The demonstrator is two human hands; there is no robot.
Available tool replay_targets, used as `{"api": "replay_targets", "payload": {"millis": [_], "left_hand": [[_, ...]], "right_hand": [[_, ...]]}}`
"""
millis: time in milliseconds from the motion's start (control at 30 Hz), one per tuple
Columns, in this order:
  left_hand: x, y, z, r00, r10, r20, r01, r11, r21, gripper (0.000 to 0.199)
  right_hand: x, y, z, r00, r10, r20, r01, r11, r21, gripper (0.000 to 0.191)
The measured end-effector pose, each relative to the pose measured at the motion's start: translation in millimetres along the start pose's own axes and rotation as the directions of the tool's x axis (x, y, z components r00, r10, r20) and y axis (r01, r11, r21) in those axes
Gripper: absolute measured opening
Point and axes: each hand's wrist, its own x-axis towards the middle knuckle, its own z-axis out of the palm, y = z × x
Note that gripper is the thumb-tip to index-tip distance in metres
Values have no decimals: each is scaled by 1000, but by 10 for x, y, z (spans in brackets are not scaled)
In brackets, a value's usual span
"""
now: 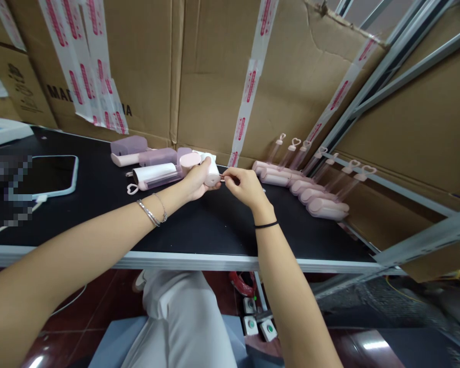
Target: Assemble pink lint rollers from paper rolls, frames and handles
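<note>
Two hands meet mid-table on one pink roller (pixel 211 176): left hand (pixel 194 181) is wrapped around its body, fingers curled tight, holding it just above the black table (pixel 214 230); right hand (pixel 245 186) pinches a small part at the roller's end between thumb and fingertips, what exactly it pinches is too small to tell. Roller sits near the table's far side, close to the cardboard wall (pixel 199 76). Open black surface lies between the hands and the near metal edge (pixel 184 260), both forearms crossing that edge. Left of the hands: a cluster of rollers (pixel 153 161), about four, purple and white-pink, touching each other, one with a heart loop at its end. Right: a row of finished pink rollers (pixel 310 197), about five bodies side by side, clear handles with heart ends fanned toward the wall, roughly seven hearts visible; exact count unclear where they overlap. Row runs toward the table's right corner, just beside the slanted metal rail (pixel 387 186). Far left: a tablet (pixel 55 176) with light bezel lying flat, cable plugged in, part blurred out. Left wrist has two bracelets (pixel 153 212), right wrist one black band (pixel 266 225).
</note>
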Motion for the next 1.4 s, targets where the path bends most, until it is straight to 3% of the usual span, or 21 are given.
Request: {"api": "replay_targets", "payload": {"millis": [300,633,800,967,1267,1333,1400], "left_hand": [[-16,-36,5,999,27,-40,-26,1000,14,14],[-21,-65,30,997,29,-65,-26,999,42,18],[-4,-52,24,999,26,-34,-25,999,21,19],[-21,-44,23,999,27,-26,-26,999,30,18],[37,-90,31,995,73,-64,-69,996,62,19],[64,-90,17,988,147,-39,-139,976,165,18],[90,-85,-27,975,221,31,-213,877,431,21]], "right_hand": [[-5,-32,-19,997,-40,64,49,988,-144,22],[-14,-35,-39,981,-31,191,50,994,-96,20],[-10,5,-69,993,29,117,-18,996,-91,21],[2,-1,-49,997,3,78,3,997,-81,21],[-27,-7,-71,988,22,151,-10,997,-78,15],[-27,-20,-75,995,36,93,-30,998,-62,13],[-20,-35,-63,999,36,11,-35,998,-50,12]]}}
